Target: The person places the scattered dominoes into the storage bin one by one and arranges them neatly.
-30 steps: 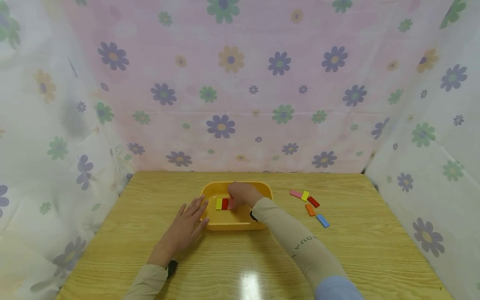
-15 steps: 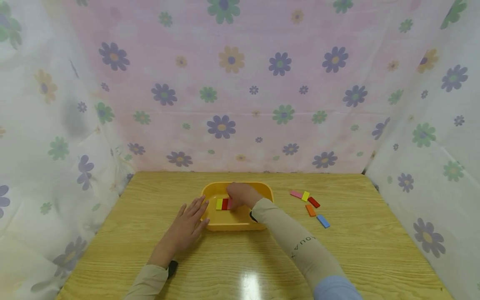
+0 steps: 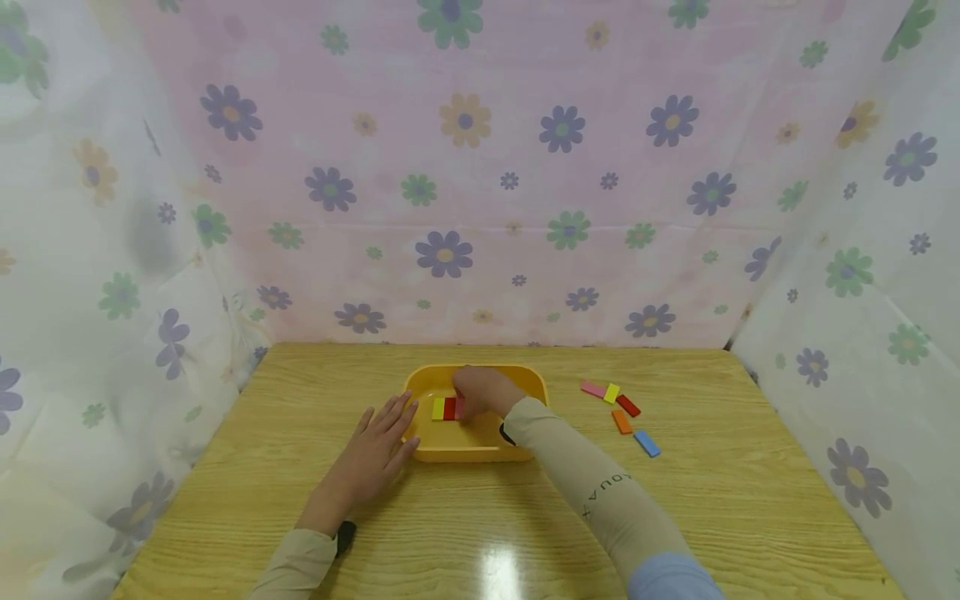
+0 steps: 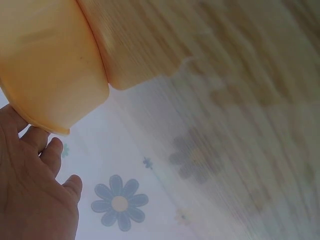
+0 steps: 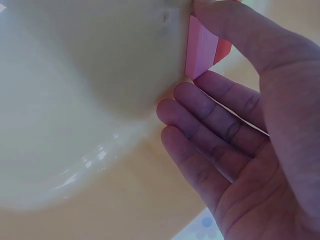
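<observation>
A yellow tub (image 3: 465,455) stands on the wooden table. In it, a yellow block (image 3: 438,408), a red block (image 3: 449,408) and a pink block (image 3: 460,407) lie side by side in a row. My right hand (image 3: 486,392) reaches inside and pinches the pink block (image 5: 201,47) at its two ends, between thumb and index finger. The other fingers stay loosely bent over the tub floor. On the tub's left side rests my left hand (image 3: 369,460), its fingers extended; in the left wrist view, the fingertips meet the tub's rim (image 4: 37,125).
Right of the tub, loose flat blocks lie on the table: pink (image 3: 592,389), yellow (image 3: 612,392), dark red (image 3: 628,406), orange (image 3: 622,422) and blue (image 3: 647,443). Flower-printed sheets (image 3: 517,183) enclose the table at the back and both sides.
</observation>
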A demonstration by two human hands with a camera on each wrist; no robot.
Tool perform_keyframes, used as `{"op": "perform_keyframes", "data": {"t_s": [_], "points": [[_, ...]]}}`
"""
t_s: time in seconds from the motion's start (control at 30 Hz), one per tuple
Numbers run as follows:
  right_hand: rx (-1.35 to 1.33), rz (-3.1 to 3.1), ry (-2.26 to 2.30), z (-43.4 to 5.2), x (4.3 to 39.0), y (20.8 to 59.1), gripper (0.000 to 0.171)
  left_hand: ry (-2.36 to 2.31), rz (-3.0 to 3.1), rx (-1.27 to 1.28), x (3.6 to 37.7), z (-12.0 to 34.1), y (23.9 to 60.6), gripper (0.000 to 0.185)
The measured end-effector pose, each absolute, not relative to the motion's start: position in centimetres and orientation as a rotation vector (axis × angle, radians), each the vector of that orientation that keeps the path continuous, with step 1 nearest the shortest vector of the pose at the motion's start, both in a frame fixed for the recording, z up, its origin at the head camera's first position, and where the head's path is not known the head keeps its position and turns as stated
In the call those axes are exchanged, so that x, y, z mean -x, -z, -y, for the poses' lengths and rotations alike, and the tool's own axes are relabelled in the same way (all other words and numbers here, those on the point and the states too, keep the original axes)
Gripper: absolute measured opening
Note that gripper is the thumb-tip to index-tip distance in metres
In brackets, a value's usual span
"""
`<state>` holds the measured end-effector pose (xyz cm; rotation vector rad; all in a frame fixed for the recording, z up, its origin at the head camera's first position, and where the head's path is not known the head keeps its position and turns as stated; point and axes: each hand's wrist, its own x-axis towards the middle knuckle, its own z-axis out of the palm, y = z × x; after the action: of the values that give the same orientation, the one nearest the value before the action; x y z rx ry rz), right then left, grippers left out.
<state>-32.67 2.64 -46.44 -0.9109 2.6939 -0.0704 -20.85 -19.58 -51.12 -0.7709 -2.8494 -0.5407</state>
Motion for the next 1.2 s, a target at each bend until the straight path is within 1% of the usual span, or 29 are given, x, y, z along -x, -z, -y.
{"op": "perform_keyframes", "data": {"t_s": [0.17, 0.23, 0.33, 0.43, 0.63, 0.73, 1.0, 1.2], "points": [[0.922, -2.698, 0.084, -2.8, 32.7, 46.3, 0.028, 0.542, 2.855, 0.77, 20.8, 19.6, 51.1, 0.063], [0.916, -2.698, 0.099, -3.0, 32.6, 46.0, 0.033, 0.543, 2.855, 0.772, 20.7, 19.6, 51.1, 0.063], [0.902, -2.699, 0.123, -3.3, 32.5, 45.3, 0.046, 0.541, 2.852, 0.773, 20.7, 19.6, 51.1, 0.063], [0.929, -2.709, 0.158, -3.8, 32.7, 44.8, 0.053, 0.542, 2.846, 0.775, 20.7, 19.5, 51.0, 0.062], [0.953, -2.713, 0.269, -5.5, 31.6, 42.0, 0.045, 0.538, 2.841, 0.774, 20.7, 19.4, 50.9, 0.062], [0.966, -2.708, 0.385, -6.8, 31.4, 41.3, 0.043, 0.545, 2.844, 0.769, 20.6, 19.3, 50.8, 0.061], [1.003, -2.706, 0.645, -10.4, 30.7, 40.1, 0.036, 0.555, 2.837, 0.783, 20.7, 19.3, 50.9, 0.061], [1.002, -2.763, 0.791, -12.7, 29.9, 40.3, 0.037, 0.543, 2.837, 0.775, 20.7, 19.3, 50.9, 0.062]]}}
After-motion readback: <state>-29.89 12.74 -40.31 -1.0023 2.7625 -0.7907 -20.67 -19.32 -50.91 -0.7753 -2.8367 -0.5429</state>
